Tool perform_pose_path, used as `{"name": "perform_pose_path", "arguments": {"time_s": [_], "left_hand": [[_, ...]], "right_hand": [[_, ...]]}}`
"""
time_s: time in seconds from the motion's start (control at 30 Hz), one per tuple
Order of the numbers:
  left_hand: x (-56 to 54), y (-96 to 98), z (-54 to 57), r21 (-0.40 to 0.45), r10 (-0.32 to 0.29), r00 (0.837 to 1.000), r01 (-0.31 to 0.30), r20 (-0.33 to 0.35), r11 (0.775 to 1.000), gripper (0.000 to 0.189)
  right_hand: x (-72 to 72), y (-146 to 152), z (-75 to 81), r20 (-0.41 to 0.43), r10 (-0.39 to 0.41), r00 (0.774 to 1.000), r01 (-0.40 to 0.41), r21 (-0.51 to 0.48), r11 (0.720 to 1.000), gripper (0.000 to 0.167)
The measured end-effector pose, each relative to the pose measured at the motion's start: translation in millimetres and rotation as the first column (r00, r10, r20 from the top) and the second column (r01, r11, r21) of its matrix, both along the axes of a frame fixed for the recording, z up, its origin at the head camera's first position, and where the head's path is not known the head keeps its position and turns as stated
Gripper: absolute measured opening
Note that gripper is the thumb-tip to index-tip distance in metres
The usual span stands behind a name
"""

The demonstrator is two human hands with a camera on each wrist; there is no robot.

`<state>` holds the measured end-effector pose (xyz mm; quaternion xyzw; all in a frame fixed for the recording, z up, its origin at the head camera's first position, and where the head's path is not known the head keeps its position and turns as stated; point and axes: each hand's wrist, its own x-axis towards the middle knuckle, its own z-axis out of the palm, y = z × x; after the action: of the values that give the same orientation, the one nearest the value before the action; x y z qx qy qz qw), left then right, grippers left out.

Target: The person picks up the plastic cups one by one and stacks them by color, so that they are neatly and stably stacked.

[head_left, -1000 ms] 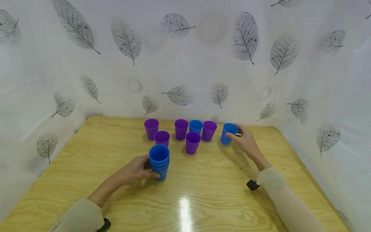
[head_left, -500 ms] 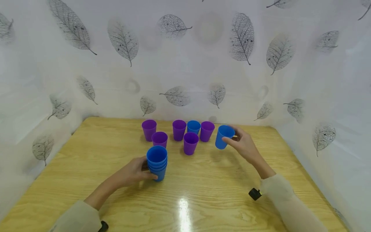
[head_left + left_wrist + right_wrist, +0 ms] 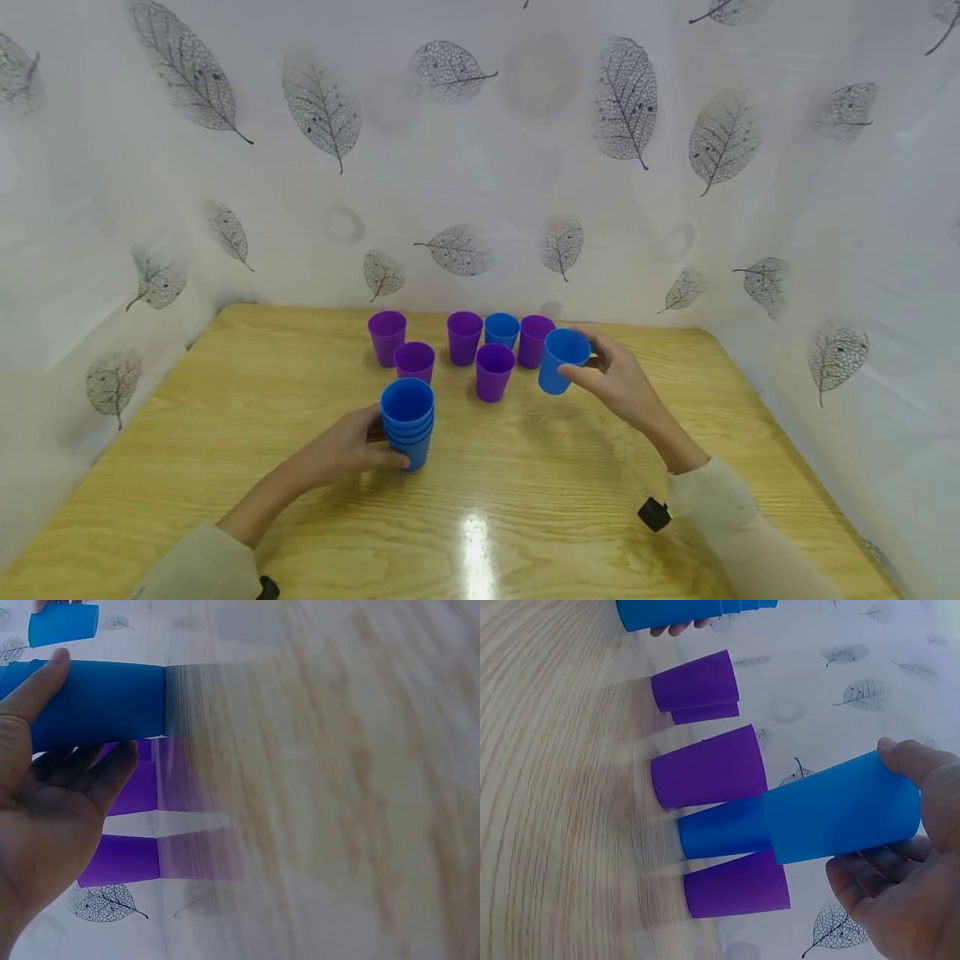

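Observation:
My left hand (image 3: 348, 450) holds a stack of nested blue cups (image 3: 408, 429) from its left side, thumb in front. In the left wrist view the lowest cup's base (image 3: 150, 701) meets the tabletop, and the fingers curve under the stack's side. My right hand (image 3: 618, 383) grips a single blue cup (image 3: 557, 371) near its rim, mouth up and slightly tilted. The right wrist view shows this cup (image 3: 840, 810) held off the table, its base overlapping a standing blue cup (image 3: 724, 829) behind.
Several purple cups (image 3: 492, 375) stand mouth up toward the back, with one blue cup (image 3: 502, 329) among them. One purple cup (image 3: 414, 358) is just behind the stack. A leaf-patterned curtain (image 3: 480, 167) borders the wooden table (image 3: 570, 517).
My right hand has lifted the single blue cup off the table at the back right and carried it left and nearer. The left hand and its stack have stayed in place.

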<state>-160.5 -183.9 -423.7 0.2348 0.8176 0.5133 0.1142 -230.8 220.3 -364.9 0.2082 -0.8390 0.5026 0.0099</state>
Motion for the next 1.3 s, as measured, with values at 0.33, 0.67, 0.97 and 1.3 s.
{"name": "perform_pose_path", "arguments": {"time_s": [0.33,0.67,0.97,1.3], "left_hand": [[2.4,-0.2,1.2,0.040,0.026,1.000,-0.027,0.017,0.999,0.077],[2.5,1.0,1.4,0.076,0.023,1.000,-0.023,0.011,0.997,0.078],[3.1,3.1,0.2,0.098,0.025,1.000,-0.023,-0.015,0.995,0.076],[3.1,3.0,1.6,0.096,0.024,1.000,-0.024,0.002,0.995,0.074]], "right_hand": [[8.6,-9.5,3.1,-0.031,0.068,0.997,-0.069,-0.035,0.997,0.059],[14.7,-18.0,4.0,-0.072,0.114,0.991,-0.116,-0.029,0.993,0.060],[24.4,-30.6,5.7,-0.089,0.168,0.982,-0.174,-0.062,0.983,0.059],[30.2,-49.4,10.1,-0.091,0.210,0.973,-0.217,-0.075,0.973,0.059]]}}
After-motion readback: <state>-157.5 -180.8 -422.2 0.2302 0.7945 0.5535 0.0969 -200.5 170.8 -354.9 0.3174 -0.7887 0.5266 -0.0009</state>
